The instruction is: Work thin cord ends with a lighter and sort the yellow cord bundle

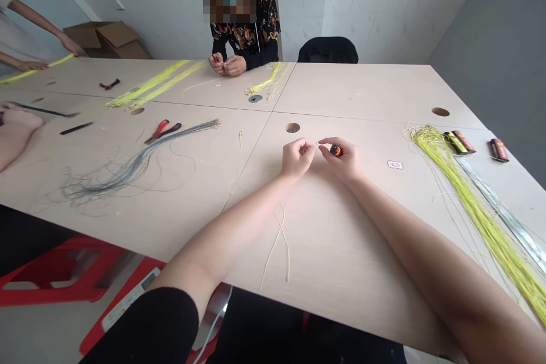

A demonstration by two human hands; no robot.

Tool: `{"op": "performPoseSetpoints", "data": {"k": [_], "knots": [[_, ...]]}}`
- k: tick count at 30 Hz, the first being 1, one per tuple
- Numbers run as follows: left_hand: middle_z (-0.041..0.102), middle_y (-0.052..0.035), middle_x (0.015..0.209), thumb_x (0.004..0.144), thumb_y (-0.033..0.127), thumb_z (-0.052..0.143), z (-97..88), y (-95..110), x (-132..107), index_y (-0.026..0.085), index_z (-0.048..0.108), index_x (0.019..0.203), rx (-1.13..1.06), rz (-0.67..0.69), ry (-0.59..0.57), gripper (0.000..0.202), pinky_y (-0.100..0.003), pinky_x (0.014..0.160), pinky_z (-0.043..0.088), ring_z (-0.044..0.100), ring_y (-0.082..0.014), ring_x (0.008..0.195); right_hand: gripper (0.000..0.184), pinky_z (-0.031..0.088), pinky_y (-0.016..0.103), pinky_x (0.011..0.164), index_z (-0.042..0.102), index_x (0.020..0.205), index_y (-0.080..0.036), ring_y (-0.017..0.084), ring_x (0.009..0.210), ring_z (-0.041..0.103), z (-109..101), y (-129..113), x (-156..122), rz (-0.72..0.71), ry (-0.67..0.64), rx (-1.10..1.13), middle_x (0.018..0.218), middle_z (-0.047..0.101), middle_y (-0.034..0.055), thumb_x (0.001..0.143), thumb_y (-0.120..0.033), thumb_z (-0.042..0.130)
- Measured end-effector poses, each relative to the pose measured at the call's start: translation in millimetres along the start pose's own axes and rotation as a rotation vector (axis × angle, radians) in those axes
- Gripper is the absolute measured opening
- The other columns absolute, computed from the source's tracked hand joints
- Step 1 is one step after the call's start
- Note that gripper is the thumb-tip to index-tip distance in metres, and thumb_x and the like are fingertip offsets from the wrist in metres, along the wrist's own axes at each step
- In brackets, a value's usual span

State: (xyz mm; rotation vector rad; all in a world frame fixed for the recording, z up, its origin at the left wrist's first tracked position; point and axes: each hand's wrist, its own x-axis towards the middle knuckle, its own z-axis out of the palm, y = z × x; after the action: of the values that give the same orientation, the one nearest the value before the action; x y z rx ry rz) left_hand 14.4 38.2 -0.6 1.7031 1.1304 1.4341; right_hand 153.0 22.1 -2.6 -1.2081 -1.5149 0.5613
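Note:
My left hand [298,157] is closed in a pinch above the middle of the table, on a thin pale yellow cord [282,222] whose loose ends trail under my left forearm. My right hand [344,158] is curled around a dark, small lighter [336,150], of which only one end shows. Its thumb and forefinger nearly meet my left fingertips at the cord's tip. Another pale cord [240,153] lies left of my left hand. To the right, a thick bundle of yellow cords [464,193] stretches towards the near edge.
Lighters [499,150] lie at the right, beside a clear strip [503,210]. Red-handled pliers [162,131] and a bundle of grey cords [140,165] are at the left. Across the table [362,250], a co-worker [243,40] leans on it. A cable hole [292,127] sits ahead.

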Motion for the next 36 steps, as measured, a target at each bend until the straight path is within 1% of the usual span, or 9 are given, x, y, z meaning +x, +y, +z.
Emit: {"op": "performPoseSetpoints", "data": {"k": [4, 9, 14, 21, 23, 25, 28, 31, 36], "knots": [[0.042, 0.0042, 0.049, 0.071, 0.028, 0.053, -0.4, 0.0, -0.3, 0.019, 0.046, 0.053, -0.012, -0.015, -0.021, 0.021, -0.025, 0.050, 0.031, 0.037, -0.0093, 0.050, 0.019, 0.043, 0.028, 0.063, 0.074, 0.088, -0.022, 0.013, 0.063, 0.053, -1.1, -1.3, -0.7, -0.022, -0.020, -0.019, 0.082, 0.070, 0.0032, 0.077, -0.030, 0.060], [0.040, 0.0047, 0.048, 0.071, 0.026, 0.053, -0.5, -0.4, 0.0, 0.019, 0.044, 0.052, -0.023, -0.003, -0.034, 0.022, -0.025, 0.050, 0.031, 0.037, -0.0094, 0.050, 0.019, 0.045, 0.028, 0.064, 0.074, 0.084, -0.021, 0.015, 0.067, 0.058, -1.0, -2.2, -1.2, -0.044, -0.049, -0.040, 0.081, 0.071, 0.0041, 0.078, -0.032, 0.060], [0.045, 0.0030, 0.050, 0.073, 0.027, 0.051, -1.6, 0.2, 0.0, 0.019, 0.048, 0.054, -0.043, 0.013, -0.052, 0.021, -0.026, 0.051, 0.032, 0.041, -0.0105, 0.050, 0.017, 0.045, 0.029, 0.062, 0.074, 0.081, -0.021, 0.016, 0.064, 0.058, -0.2, -1.1, -0.9, -0.059, -0.050, -0.050, 0.076, 0.071, 0.0042, 0.078, -0.031, 0.060], [0.040, 0.0029, 0.048, 0.079, 0.036, 0.047, -3.6, -2.5, -0.7, 0.020, 0.049, 0.055, -0.012, 0.016, -0.079, 0.029, -0.027, 0.050, 0.030, 0.039, -0.0118, 0.049, 0.018, 0.047, 0.031, 0.069, 0.074, 0.078, -0.021, 0.019, 0.075, 0.063, -0.5, 0.2, 1.5, 0.014, -0.011, 0.011, 0.082, 0.072, 0.0055, 0.075, -0.035, 0.063], [0.040, 0.0028, 0.048, 0.080, 0.037, 0.046, -3.5, -2.8, -1.3, 0.020, 0.048, 0.055, 0.043, 0.035, -0.099, 0.030, -0.028, 0.050, 0.029, 0.040, -0.0121, 0.049, 0.018, 0.046, 0.031, 0.068, 0.073, 0.077, -0.020, 0.018, 0.074, 0.061, -1.2, 0.9, 3.0, 0.040, 0.014, 0.041, 0.080, 0.071, 0.0054, 0.075, -0.036, 0.064], [0.042, 0.0026, 0.049, 0.081, 0.036, 0.046, -3.1, -1.6, -2.3, 0.020, 0.047, 0.056, 0.125, 0.065, -0.127, 0.029, -0.028, 0.051, 0.029, 0.041, -0.0123, 0.050, 0.020, 0.043, 0.030, 0.063, 0.073, 0.078, -0.019, 0.016, 0.066, 0.056, -1.7, 2.3, 4.9, 0.077, 0.043, 0.061, 0.071, 0.066, 0.0038, 0.075, -0.036, 0.065], [0.050, 0.0020, 0.054, 0.077, 0.031, 0.049, -1.8, 3.4, -4.5, 0.019, 0.047, 0.058, 0.303, 0.102, -0.165, 0.022, -0.027, 0.053, 0.031, 0.046, -0.0123, 0.053, 0.021, 0.035, 0.029, 0.054, 0.072, 0.078, -0.018, 0.011, 0.052, 0.041, -2.0, 5.4, 8.1, 0.156, 0.110, 0.089, 0.054, 0.048, -0.0024, 0.074, -0.038, 0.067], [0.060, 0.0015, 0.063, 0.076, 0.026, 0.051, -0.3, 9.6, -7.0, 0.019, 0.051, 0.062, 0.479, 0.117, -0.203, 0.015, -0.026, 0.056, 0.032, 0.053, -0.0125, 0.059, 0.021, 0.030, 0.027, 0.051, 0.071, 0.074, -0.017, 0.009, 0.048, 0.030, -2.7, 7.9, 11.1, 0.238, 0.206, 0.167, 0.048, 0.034, -0.0066, 0.070, -0.038, 0.070], [0.069, 0.0010, 0.079, 0.078, 0.024, 0.051, 0.7, 13.8, -7.3, 0.021, 0.061, 0.073, 0.698, 0.051, -0.270, 0.011, -0.027, 0.058, 0.034, 0.060, -0.0145, 0.070, 0.023, 0.030, 0.026, 0.048, 0.069, 0.077, -0.018, 0.008, 0.047, 0.032, -9.1, 6.9, 17.3, 0.374, 0.392, 0.314, 0.052, 0.036, -0.0070, 0.066, -0.038, 0.073]]}}
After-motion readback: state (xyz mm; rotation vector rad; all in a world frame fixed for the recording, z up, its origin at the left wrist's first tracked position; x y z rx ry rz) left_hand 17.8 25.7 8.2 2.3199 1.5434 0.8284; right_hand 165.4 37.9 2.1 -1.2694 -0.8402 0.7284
